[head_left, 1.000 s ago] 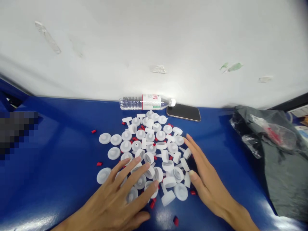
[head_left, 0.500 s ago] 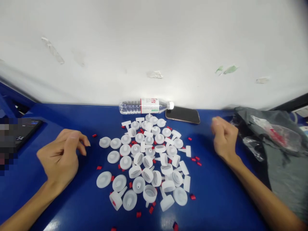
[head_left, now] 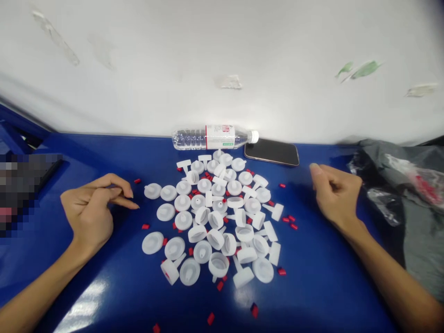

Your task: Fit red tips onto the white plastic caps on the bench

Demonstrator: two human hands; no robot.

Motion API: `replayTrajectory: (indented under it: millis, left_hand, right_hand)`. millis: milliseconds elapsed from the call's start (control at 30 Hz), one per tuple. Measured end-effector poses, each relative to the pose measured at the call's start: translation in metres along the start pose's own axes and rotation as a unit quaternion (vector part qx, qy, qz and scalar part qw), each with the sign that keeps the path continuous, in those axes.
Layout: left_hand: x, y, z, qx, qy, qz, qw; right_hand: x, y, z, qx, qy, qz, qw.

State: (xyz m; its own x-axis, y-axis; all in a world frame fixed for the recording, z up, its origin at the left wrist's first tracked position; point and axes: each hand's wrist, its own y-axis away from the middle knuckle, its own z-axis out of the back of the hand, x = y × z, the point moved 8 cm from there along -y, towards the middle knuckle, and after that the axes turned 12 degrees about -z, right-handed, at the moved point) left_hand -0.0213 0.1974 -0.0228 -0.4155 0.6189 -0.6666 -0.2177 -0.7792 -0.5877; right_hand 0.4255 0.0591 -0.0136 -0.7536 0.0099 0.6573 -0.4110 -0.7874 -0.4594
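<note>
A heap of white plastic caps (head_left: 215,222) lies on the blue table (head_left: 104,286), with several small red pieces (head_left: 288,219) scattered among and around them. My left hand (head_left: 92,210) rests left of the heap, fingers curled loosely with the fingertips drawn together and pointing toward the caps; nothing shows in it. My right hand (head_left: 335,192) rests right of the heap, fingers curled in, thumb on top, and I see nothing held. Neither hand touches the caps.
A clear water bottle (head_left: 213,137) lies on its side against the white wall, a dark phone (head_left: 271,152) beside it. A grey plastic bag (head_left: 405,194) with a clear packet sits at the right. A blurred dark object (head_left: 24,185) lies at the far left.
One second ago both hands lay flat and spread over the heap. They have pulled apart to the sides and curled. Since half a second ago they barely moved; the camera tilted slightly.
</note>
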Motion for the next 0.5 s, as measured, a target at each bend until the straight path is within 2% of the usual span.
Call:
replayTrajectory:
  millis: [200, 500]
  left_hand:
    - [-0.0001, 0.0010, 0.0033, -0.040, 0.045, 0.020, 0.998]
    - [0.0014, 0.0020, 0.0024, -0.023, 0.050, 0.033, 0.998]
  right_hand:
    - [0.0025, 0.0023, -0.0022, 0.008, 0.021, 0.015, 1.000]
    - [0.0039, 0.0035, -0.0041, 0.021, 0.038, 0.005, 0.999]
